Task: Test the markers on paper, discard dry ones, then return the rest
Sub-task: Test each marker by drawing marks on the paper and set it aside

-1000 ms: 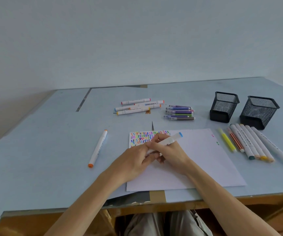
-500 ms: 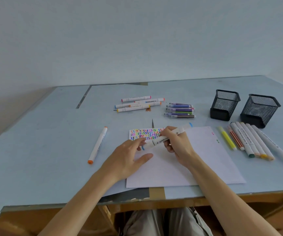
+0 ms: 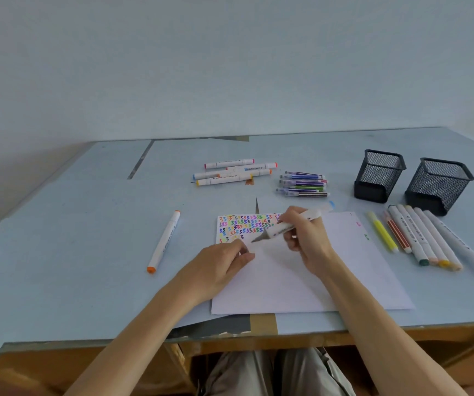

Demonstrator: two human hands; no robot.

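Only 1 view is given, from a wide-angle camera worn on the person's head. It looks forward and down across the desk (image 3: 73, 252) toward the wall (image 3: 230, 67) behind it. The forearms reach in from the bottom edge, the sheet of paper (image 3: 301, 281) lies close below, and the lap shows under the desk's near edge.

A white marker (image 3: 290, 225) with a blue rear end is uncapped, tilted with its dark tip just above the paper (image 3: 301, 275). The white sheet lies flat on the worktop, its top-left corner filled with rows of coloured squiggles. An orange-tipped marker (image 3: 164, 242) lies alone to the left. Four white markers (image 3: 234, 172) and a bundle of slim pens (image 3: 303, 184) lie beyond the sheet; a row of markers (image 3: 427, 238) lies right, before two black mesh holders (image 3: 413, 180).
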